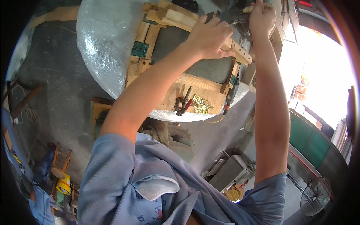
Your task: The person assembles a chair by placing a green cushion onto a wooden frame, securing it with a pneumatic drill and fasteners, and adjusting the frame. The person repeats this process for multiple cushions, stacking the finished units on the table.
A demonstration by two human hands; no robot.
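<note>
My left hand (210, 39) is closed over a wooden bar (240, 51) with drilled holes, its fingers across the far side and its thumb near the holed end. The bar lies along the far side of a rectangular wooden frame (195, 80), which has a green bracket (140, 48) on its left side. Beyond the bar, my right hand (263, 18) has its fingers closed around a pale rod-like piece (247, 9), partly hidden by the hand. Near the frame's close edge lie a dark metal clamp (181, 104), a red-handled tool (186, 107) and several brass-coloured metal fittings (202, 105).
Film-wrapped, the round table (99, 45) carries the frame. A dark tool with an orange end (227, 108) hangs at its right edge, beside a thin yellow cord. Lower right stands a fan (315, 197); a yellow bucket (63, 183) and wooden stool (62, 157) are lower left.
</note>
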